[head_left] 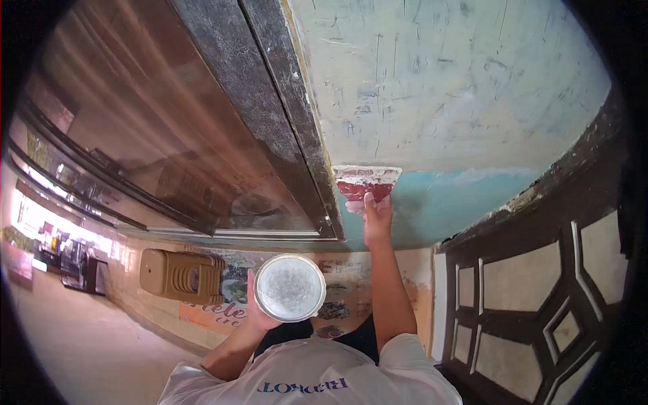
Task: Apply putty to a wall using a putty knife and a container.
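Observation:
My right hand (379,221) is closed round a wide putty scraper (368,182), red with whitish smears. Its straight far edge lies against the wall (459,94), by the boundary between a pale, scuffed upper coat and a turquoise band (442,199). The thumb rests on the scraper's near side. Lower and to the left, my left hand (259,312) grips a round tub (290,287) by its side, in front of my body. The tub's top shows a light rim round a mottled grey-white surface; whether this is a lid or the contents I cannot tell.
A dark frame (280,121) with brown glossy panels (169,121) borders the wall on the left. Stacked tan plastic stools (179,277) stand at lower left on printed sheeting (216,314). On the right is a dark door (520,297) with pale panels.

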A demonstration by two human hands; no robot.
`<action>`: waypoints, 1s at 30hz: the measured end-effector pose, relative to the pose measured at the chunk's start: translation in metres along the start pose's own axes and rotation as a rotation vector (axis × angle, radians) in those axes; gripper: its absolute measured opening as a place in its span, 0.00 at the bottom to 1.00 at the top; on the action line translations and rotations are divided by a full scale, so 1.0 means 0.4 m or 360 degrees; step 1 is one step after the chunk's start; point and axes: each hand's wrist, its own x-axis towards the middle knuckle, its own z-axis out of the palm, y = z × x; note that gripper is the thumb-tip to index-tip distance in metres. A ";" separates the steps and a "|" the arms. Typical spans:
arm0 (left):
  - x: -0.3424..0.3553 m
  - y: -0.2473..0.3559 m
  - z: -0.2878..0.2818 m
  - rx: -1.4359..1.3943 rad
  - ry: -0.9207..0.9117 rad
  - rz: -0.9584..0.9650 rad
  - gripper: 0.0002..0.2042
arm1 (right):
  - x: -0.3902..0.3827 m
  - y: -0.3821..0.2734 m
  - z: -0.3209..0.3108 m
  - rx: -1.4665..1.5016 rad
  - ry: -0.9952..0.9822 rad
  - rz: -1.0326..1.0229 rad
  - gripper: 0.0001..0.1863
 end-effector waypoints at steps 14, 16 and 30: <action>0.056 -0.041 -0.047 -0.0105 -0.0135 -0.0068 0.46 | 0.010 -0.006 -0.003 -0.0159 0.0009 -0.0038 0.17; 0.065 -0.051 -0.036 -0.0108 -0.0175 -0.0098 0.47 | 0.035 -0.012 -0.003 -0.0236 0.0008 -0.0045 0.17; 0.116 -0.140 -0.005 -0.0229 -0.0139 -0.0079 0.45 | 0.033 0.007 -0.110 -0.0393 -0.0067 -0.0038 0.23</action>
